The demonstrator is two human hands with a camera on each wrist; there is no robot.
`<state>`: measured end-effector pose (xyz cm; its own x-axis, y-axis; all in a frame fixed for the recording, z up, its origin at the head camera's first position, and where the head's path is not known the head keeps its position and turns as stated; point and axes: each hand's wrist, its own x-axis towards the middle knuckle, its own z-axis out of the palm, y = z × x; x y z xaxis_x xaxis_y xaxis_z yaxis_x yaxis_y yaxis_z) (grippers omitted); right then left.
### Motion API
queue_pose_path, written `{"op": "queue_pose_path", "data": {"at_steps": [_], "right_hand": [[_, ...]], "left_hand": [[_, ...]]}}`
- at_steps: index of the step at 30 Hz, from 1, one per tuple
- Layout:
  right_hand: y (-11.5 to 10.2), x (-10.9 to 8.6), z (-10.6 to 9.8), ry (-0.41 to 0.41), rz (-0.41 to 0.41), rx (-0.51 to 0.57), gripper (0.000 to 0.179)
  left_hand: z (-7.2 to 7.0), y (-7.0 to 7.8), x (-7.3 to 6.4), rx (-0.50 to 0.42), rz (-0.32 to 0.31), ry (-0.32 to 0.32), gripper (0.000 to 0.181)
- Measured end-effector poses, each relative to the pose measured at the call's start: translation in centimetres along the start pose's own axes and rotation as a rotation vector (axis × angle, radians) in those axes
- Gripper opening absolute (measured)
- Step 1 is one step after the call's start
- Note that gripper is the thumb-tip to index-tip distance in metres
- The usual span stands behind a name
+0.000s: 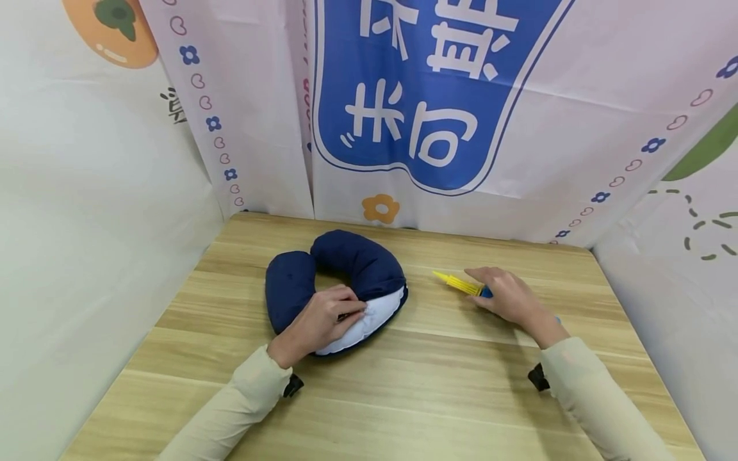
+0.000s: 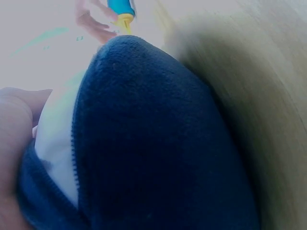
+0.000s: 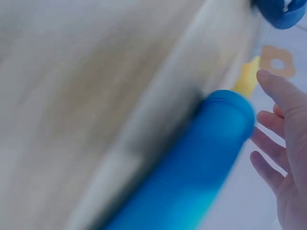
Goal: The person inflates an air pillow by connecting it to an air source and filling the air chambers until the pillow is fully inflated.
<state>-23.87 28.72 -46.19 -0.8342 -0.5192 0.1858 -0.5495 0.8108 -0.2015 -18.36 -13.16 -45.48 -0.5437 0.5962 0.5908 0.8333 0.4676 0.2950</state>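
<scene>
1. Across the wood-grain tabletop (image 1: 432,403), I judge the job partway: the pillow's cover is already open, while joining pump to liner and closing the cover seem left to do.
2. My landmark, the U-shaped neck pillow (image 1: 363,261), lies on that tabletop: navy, softly creased, plump to look at, though I can't tell how firm.
3. Right of the pillow I have a blue hand pump (image 3: 187,163), its yellow nozzle pointing pillow-ward but well apart from it.
4. At the pillow's near right curve, the white inner liner (image 1: 379,312) shows, puckered.
5. My right hand (image 1: 507,296), right of the pillow, is loosely spread about the pump; contact is unclear.
6. My left hand (image 1: 325,317), on the pillow's near curve, pinches the liner.
7. Zip teeth (image 2: 74,143) edge the pillow's opening.
</scene>
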Motion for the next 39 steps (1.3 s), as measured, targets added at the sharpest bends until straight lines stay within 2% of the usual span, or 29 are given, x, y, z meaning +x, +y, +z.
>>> {"op": "queue_pose_path", "data": {"at_steps": [7, 12, 17, 22, 29, 33, 39], "right_hand": [[-2.7, 0.6, -2.5, 0.022, -0.097, -0.022, 0.056], [-5.5, 1.0, -3.0, -0.002, -0.160, 0.016, 0.048], [-7.9, 1.7, -1.9, 0.019, -0.243, 0.050, 0.043], [-9.8, 3.0, -0.3, 0.039, -0.310, 0.156, 0.033], [-12.4, 4.5, 1.4, 0.071, -0.379, 0.261, 0.020], [-13.7, 5.0, 2.1, 0.107, -0.403, 0.338, 0.014], [-14.8, 5.5, 3.0, 0.116, -0.391, 0.392, 0.012]], "left_hand": [[-0.1, -0.1, 0.0, -0.010, -0.010, 0.000, 0.014], [-0.3, -0.2, 0.0, 0.000, -0.022, -0.007, 0.013], [-0.3, -0.2, 0.1, 0.001, -0.025, -0.011, 0.012], [-0.1, -0.1, 0.1, 0.002, -0.015, 0.001, 0.013], [0.1, 0.2, 0.1, 0.011, -0.037, -0.021, 0.013], [0.1, 0.3, 0.1, 0.015, -0.032, -0.015, 0.013], [0.1, 0.1, 0.0, 0.018, -0.030, -0.014, 0.013]]}}
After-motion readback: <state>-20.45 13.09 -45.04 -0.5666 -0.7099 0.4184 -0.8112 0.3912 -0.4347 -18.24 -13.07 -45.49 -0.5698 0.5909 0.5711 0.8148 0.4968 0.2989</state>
